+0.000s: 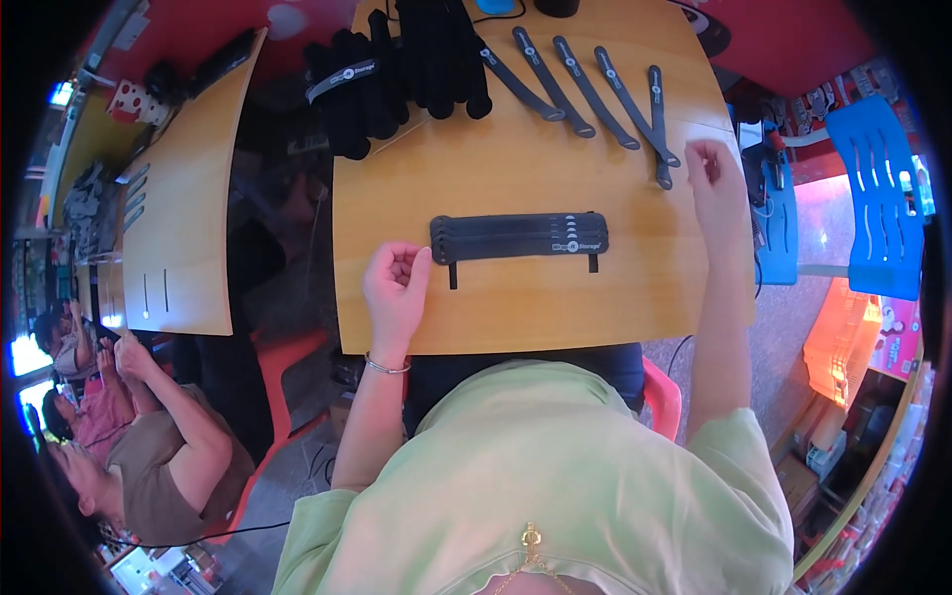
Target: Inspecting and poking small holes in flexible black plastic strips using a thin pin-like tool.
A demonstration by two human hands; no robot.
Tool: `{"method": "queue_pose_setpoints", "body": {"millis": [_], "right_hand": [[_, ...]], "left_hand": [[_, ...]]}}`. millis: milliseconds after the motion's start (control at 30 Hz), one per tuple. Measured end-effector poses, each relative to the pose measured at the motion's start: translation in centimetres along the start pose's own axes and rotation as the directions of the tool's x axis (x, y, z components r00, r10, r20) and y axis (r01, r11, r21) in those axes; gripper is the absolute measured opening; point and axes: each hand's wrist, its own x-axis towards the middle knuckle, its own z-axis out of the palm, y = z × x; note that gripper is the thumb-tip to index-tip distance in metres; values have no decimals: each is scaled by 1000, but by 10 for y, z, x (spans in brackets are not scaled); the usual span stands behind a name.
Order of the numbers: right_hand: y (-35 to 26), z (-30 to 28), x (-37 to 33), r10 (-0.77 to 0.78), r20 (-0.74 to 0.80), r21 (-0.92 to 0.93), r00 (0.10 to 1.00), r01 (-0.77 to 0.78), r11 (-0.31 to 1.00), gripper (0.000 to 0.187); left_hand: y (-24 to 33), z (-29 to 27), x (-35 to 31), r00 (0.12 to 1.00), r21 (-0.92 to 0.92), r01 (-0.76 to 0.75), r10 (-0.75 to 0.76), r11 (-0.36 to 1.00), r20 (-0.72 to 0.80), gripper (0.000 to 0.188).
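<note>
A stack of several dark grey straps (pixel 501 238) with rounded ends and pale printing lies crosswise on the wooden table in front of me. Two short black strips (pixel 453 276) stick out from under its near edge. At the stack's left end is my left hand (pixel 395 290), its fingers curled and the thumb close to the straps; nothing shows in it. My right hand (pixel 714 183) is raised over the table's right side, fingertips drawn together, and whatever they may hold is hidden. Several single grey straps (pixel 598 94) are fanned out at the far side, left of that hand.
Black gloves (pixel 436 59), one bundle with a grey strap around it, hang over the far left corner of the wooden table (pixel 535 317). A second table (pixel 188 218) stands to the left, with people (pixel 169 446) seated by it. Blue slotted plastic panels (pixel 873 198) and an orange crate (pixel 841 337) are at right.
</note>
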Motion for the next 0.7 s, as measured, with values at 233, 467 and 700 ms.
{"method": "queue_pose_setpoints", "body": {"millis": [233, 467, 700], "right_hand": [[34, 28, 83, -54, 176, -252, 983, 99, 963, 24], [3, 54, 102, 96, 298, -571, 950, 97, 815, 32], [18, 57, 126, 125, 471, -487, 873, 140, 862, 25]], "left_hand": [[2, 3, -3, 998, -15, -52, 52, 999, 21, 7], [3, 2, -2, 1000, -10, -25, 25, 1000, -2, 8], [1, 4, -1, 999, 1, -50, 50, 999, -3, 8]]}}
